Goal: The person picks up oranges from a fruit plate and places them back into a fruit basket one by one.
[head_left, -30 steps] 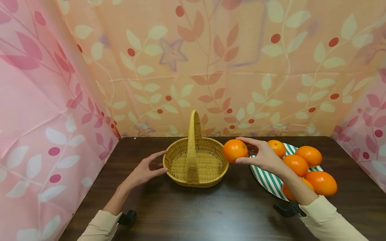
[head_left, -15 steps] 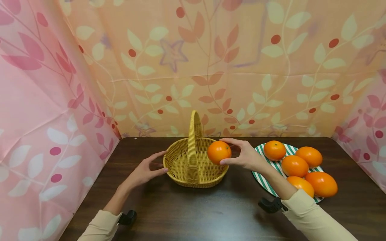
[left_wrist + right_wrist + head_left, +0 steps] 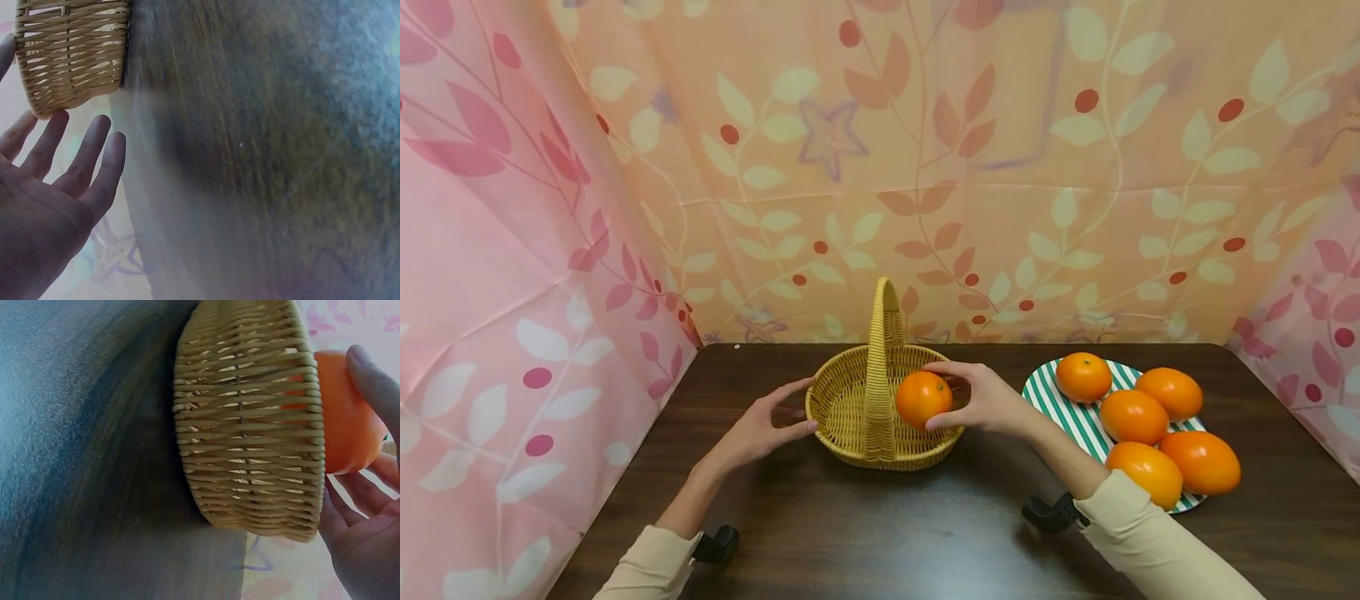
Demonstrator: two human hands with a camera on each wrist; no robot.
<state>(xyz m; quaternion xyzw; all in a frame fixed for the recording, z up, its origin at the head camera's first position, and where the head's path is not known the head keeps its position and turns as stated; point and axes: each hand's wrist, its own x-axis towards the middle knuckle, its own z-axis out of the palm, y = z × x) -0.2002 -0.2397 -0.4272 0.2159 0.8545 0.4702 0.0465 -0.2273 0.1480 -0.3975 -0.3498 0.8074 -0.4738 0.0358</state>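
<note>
1. Over my feed, the right hand (image 3: 981, 401) pinches an orange (image 3: 922, 400).
2. The orange has just moved lower and toward 9 o'clock; it now dips inside the basket (image 3: 842, 408), at 3 o'clock from the handle (image 3: 879, 367).
3. I judge the placing nearly done, but the grip is unreleased.
4. The left hand (image 3: 767, 427) touches the basket at its 9 o'clock end, fingers extended, grasping nothing.
5. Five fruits (image 3: 1132, 417) lie on the plate (image 3: 1045, 389) at 3 o'clock.
</note>
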